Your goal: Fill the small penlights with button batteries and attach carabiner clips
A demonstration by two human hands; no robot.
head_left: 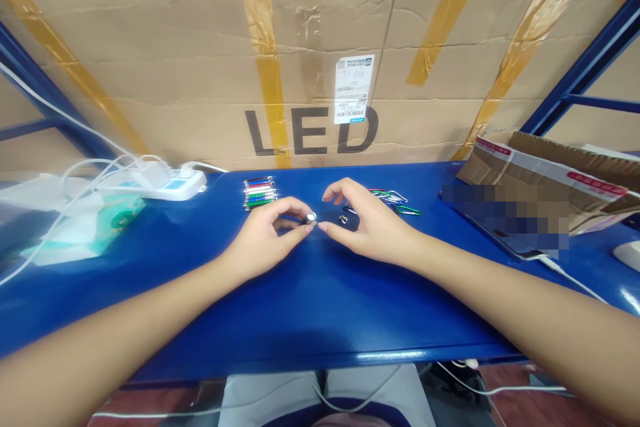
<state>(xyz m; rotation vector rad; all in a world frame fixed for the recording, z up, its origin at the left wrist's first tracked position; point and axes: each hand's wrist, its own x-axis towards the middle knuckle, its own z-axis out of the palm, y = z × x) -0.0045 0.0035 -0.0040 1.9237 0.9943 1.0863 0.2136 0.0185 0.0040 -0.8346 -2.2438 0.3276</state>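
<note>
Between the thumb and fingertips of my left hand is a small dark piece with a pale, shiny round end; its exact kind cannot be made out. My right hand hovers just to the right of it, thumb and fingers apart, holding nothing. Below the right hand's fingers lies a small black part with a metal ring. Behind my left hand, several slim coloured metallic tubes lie in a row. Several carabiners, green, silver and blue, are grouped beyond my right hand, partly hidden by it.
A white power strip with cables and a green-white plastic packet sit on the left of the blue table. An open cardboard box and a tablet-like device with a white cable stand right. A large LED carton walls the back.
</note>
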